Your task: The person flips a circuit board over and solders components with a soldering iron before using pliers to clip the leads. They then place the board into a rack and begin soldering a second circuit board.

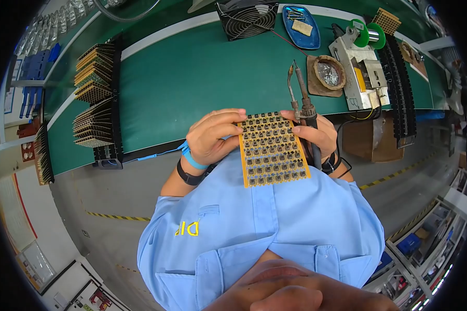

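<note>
The button-studded circuit panel (274,150) was at the near edge of the green bench (166,88). The left hand (207,136) pinched its left edge; the right hand (320,136) gripped its right edge and also held the soldering iron (310,115), tip pointing toward the bench's far side. Yellow lettering (188,228) stood on the blue shirt (296,212), nearer than the bench. At the bench's right, a dark handwritten mark showed on the pale metal unit (350,78), and a small label, too small to read, on the green spool (358,25). Racked boards (94,72) lined the bench's left end.
</note>
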The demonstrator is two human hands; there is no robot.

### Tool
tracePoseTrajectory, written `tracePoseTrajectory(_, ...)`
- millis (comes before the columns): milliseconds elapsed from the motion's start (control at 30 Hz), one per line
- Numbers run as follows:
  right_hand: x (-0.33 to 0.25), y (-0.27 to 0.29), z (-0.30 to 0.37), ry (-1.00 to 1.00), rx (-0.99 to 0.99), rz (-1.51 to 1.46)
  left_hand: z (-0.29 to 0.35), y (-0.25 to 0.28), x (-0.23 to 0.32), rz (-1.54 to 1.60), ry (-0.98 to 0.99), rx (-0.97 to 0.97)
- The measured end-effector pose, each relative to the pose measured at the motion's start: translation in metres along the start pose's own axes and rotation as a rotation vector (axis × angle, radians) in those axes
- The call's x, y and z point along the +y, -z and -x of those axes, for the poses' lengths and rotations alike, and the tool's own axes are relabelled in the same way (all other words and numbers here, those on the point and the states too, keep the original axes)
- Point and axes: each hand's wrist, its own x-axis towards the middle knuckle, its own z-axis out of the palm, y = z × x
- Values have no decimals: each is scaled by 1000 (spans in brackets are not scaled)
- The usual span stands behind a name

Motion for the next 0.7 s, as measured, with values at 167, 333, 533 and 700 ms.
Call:
tracePoseTrajectory(167, -1, 0, -1, 1, -20, -19, 1, 2, 1, -21, -10, 0)
tracePoseTrajectory(333, 0, -2, -2, -3, 19, 1, 5, -3, -4, 27, -45, 40)
tracePoseTrajectory(533, 2, 2, 3, -53, -60, -10, 6, -5, -5, 21, -29, 63)
tracePoseTrajectory(700, 2, 0, 4, -65, -36, -5, 7, -7, -4, 5, 3, 60)
